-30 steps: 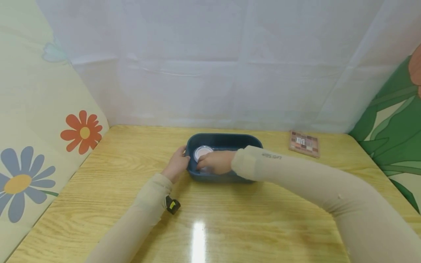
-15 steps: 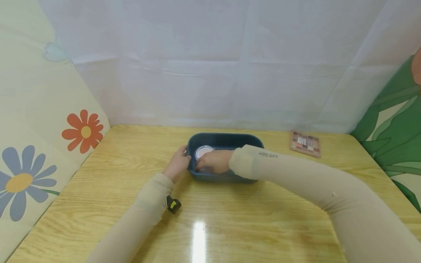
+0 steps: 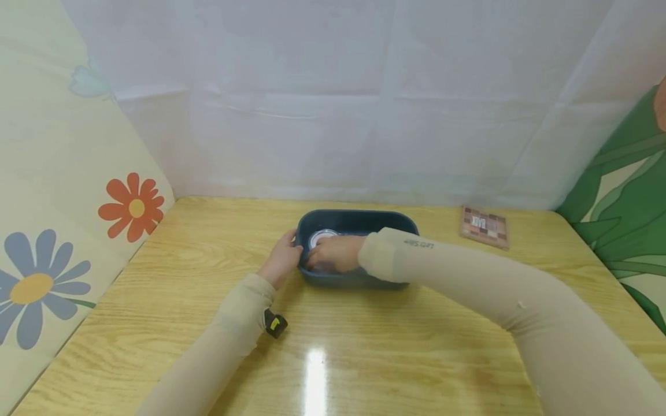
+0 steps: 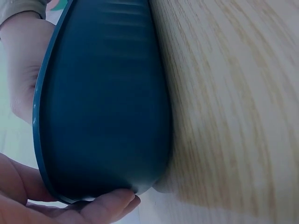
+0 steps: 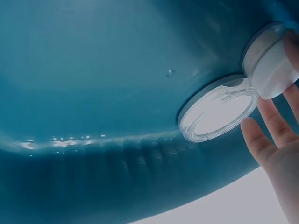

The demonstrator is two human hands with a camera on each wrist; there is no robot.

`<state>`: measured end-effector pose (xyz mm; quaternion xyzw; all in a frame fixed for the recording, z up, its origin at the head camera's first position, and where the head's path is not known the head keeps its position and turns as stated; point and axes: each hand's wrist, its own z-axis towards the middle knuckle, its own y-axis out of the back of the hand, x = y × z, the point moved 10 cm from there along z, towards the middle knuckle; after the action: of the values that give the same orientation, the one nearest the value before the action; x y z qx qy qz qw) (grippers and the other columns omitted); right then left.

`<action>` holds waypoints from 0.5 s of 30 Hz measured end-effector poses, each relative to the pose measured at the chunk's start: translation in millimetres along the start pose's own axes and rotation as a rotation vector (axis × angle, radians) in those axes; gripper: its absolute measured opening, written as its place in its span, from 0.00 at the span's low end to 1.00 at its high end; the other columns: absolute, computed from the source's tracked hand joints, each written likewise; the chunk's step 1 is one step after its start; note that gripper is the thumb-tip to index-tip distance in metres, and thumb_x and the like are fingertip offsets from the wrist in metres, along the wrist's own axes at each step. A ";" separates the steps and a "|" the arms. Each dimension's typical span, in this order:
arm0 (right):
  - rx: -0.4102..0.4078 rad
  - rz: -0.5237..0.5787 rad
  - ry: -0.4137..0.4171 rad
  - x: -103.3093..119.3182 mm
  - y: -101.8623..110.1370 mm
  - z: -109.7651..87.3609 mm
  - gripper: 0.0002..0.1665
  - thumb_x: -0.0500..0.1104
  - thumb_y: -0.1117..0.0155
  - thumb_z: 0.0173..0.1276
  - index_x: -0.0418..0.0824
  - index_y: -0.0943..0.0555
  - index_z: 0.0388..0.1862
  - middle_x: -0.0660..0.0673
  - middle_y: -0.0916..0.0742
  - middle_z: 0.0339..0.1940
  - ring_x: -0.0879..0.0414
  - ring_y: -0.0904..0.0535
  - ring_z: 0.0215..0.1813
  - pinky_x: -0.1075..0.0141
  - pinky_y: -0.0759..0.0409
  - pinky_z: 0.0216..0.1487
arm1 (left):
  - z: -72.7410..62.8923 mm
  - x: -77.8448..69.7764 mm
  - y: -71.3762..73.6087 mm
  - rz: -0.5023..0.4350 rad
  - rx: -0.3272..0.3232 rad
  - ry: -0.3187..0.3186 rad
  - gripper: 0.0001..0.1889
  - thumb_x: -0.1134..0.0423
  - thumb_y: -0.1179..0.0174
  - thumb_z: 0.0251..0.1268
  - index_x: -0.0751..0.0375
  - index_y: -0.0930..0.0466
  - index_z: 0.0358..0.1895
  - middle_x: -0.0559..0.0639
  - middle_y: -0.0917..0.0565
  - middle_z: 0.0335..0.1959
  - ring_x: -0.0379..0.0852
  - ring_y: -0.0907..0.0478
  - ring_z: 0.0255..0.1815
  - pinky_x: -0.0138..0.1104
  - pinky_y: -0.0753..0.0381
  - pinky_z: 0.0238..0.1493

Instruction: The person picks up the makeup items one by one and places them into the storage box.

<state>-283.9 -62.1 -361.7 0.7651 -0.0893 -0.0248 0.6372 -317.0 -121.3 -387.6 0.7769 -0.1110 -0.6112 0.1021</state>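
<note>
One blue tub [image 3: 354, 281] stands on the counter [image 3: 416, 346] in the head view, the left hand [image 3: 281, 260] gripping its left end, the right hand [image 3: 335, 254] inside, a checkered palette [image 3: 484, 227] to its right. Left wrist: fingers [image 4: 110, 205] curl against the tub's end. Right wrist: inside the tub, the right hand, partly cut off, seems to pinch a white jar [image 5: 268, 65] touching a clear-rimmed disc [image 5: 217, 112].
</note>
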 end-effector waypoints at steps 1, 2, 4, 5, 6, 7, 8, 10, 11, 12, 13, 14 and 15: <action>0.010 -0.001 -0.004 -0.4 -0.5 0.5 0.21 0.30 0.39 0.66 0.37 0.20 0.58 0.44 0.17 0.58 0.48 0.23 0.58 0.61 0.26 0.62 | -0.2 -0.7 -0.3 -0.006 0.002 -0.005 0.28 0.75 0.61 0.72 0.72 0.49 0.74 0.72 0.41 0.71 0.64 0.43 0.72 0.49 0.37 0.70; 0.022 -0.001 -0.008 -1.0 -1.2 1.0 0.22 0.30 0.39 0.66 0.37 0.21 0.59 0.45 0.18 0.59 0.49 0.23 0.58 0.61 0.26 0.62 | -0.6 -1.0 -0.7 -0.015 0.004 -0.008 0.28 0.75 0.62 0.72 0.72 0.49 0.74 0.72 0.40 0.71 0.64 0.43 0.72 0.49 0.37 0.70; 0.042 0.003 -0.012 -1.6 -2.1 1.9 0.23 0.29 0.39 0.65 0.37 0.21 0.59 0.45 0.18 0.59 0.49 0.23 0.58 0.61 0.26 0.62 | -1.1 -2.1 -1.4 -0.026 0.007 -0.015 0.28 0.75 0.62 0.71 0.73 0.49 0.74 0.72 0.40 0.71 0.64 0.43 0.72 0.49 0.37 0.70; 0.048 0.008 -0.009 -1.5 -2.0 2.1 0.23 0.28 0.39 0.64 0.37 0.21 0.59 0.44 0.18 0.59 0.49 0.23 0.58 0.61 0.26 0.62 | -1.3 -2.6 -1.6 -0.029 0.007 -0.020 0.28 0.76 0.62 0.71 0.73 0.49 0.73 0.72 0.40 0.71 0.64 0.43 0.72 0.49 0.37 0.70; 0.053 0.018 -0.002 -1.3 -1.9 2.3 0.24 0.27 0.39 0.64 0.37 0.21 0.59 0.44 0.18 0.59 0.48 0.23 0.58 0.62 0.26 0.62 | -1.4 -3.0 -2.1 -0.039 0.011 -0.023 0.27 0.76 0.63 0.71 0.74 0.50 0.73 0.73 0.40 0.71 0.64 0.42 0.71 0.49 0.37 0.70; 0.056 0.032 0.004 -1.3 -1.9 2.4 0.25 0.26 0.39 0.63 0.36 0.21 0.59 0.43 0.18 0.60 0.48 0.23 0.58 0.62 0.26 0.63 | -1.6 -3.4 -2.6 -0.049 0.015 -0.025 0.27 0.76 0.63 0.71 0.74 0.50 0.73 0.73 0.40 0.70 0.64 0.41 0.71 0.49 0.36 0.70; 0.054 0.046 0.016 -1.1 -1.8 2.4 0.25 0.26 0.40 0.62 0.35 0.22 0.59 0.42 0.19 0.60 0.48 0.23 0.59 0.62 0.27 0.63 | -2.0 -3.7 -2.9 -0.063 0.017 -0.027 0.27 0.76 0.64 0.71 0.75 0.50 0.73 0.74 0.39 0.70 0.64 0.40 0.70 0.49 0.36 0.69; 0.044 0.071 0.042 -0.9 -1.3 2.0 0.26 0.25 0.41 0.61 0.34 0.22 0.60 0.41 0.19 0.61 0.48 0.24 0.61 0.63 0.28 0.65 | -2.6 -4.0 -3.6 -0.092 0.021 -0.033 0.27 0.76 0.65 0.71 0.76 0.50 0.73 0.76 0.38 0.68 0.65 0.39 0.69 0.49 0.35 0.69; 0.041 0.087 0.049 -1.5 -1.2 1.2 0.27 0.24 0.42 0.61 0.33 0.23 0.60 0.40 0.20 0.62 0.47 0.25 0.62 0.63 0.30 0.67 | -2.9 -4.2 -3.7 -0.101 0.020 -0.037 0.27 0.77 0.65 0.70 0.76 0.50 0.72 0.76 0.38 0.68 0.65 0.38 0.69 0.49 0.34 0.68; 0.044 0.108 0.045 -2.9 -1.4 0.2 0.28 0.23 0.42 0.60 0.33 0.24 0.62 0.39 0.21 0.63 0.48 0.26 0.64 0.64 0.32 0.68 | -2.9 -4.6 -3.9 -0.113 0.022 -0.043 0.27 0.77 0.65 0.70 0.77 0.50 0.72 0.77 0.37 0.67 0.66 0.37 0.68 0.50 0.34 0.68; 0.047 0.122 0.035 -4.7 -1.8 -1.1 0.30 0.23 0.43 0.60 0.33 0.24 0.63 0.39 0.22 0.64 0.48 0.28 0.66 0.64 0.33 0.69 | -3.2 -4.6 -3.7 -0.118 0.019 -0.046 0.27 0.77 0.65 0.70 0.77 0.50 0.72 0.77 0.37 0.67 0.66 0.37 0.68 0.50 0.34 0.68; 0.052 0.133 0.025 -6.5 -2.0 -2.5 0.31 0.23 0.43 0.60 0.34 0.25 0.64 0.39 0.23 0.66 0.48 0.29 0.67 0.63 0.34 0.70 | -3.3 -4.5 -3.6 -0.121 0.018 -0.048 0.27 0.77 0.65 0.69 0.77 0.50 0.72 0.77 0.37 0.67 0.66 0.36 0.67 0.50 0.34 0.68; 0.060 0.143 0.004 -8.9 -2.0 -4.2 0.32 0.23 0.42 0.60 0.35 0.26 0.65 0.39 0.24 0.67 0.48 0.30 0.68 0.63 0.35 0.70 | -3.2 -4.3 -3.7 -0.119 0.018 -0.048 0.27 0.77 0.65 0.69 0.77 0.50 0.72 0.77 0.37 0.67 0.66 0.36 0.67 0.50 0.33 0.68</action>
<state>-291.8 -56.2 -363.5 0.7755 -0.1430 0.0250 0.6144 -314.7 -116.5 -384.0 0.7681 -0.0726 -0.6338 0.0557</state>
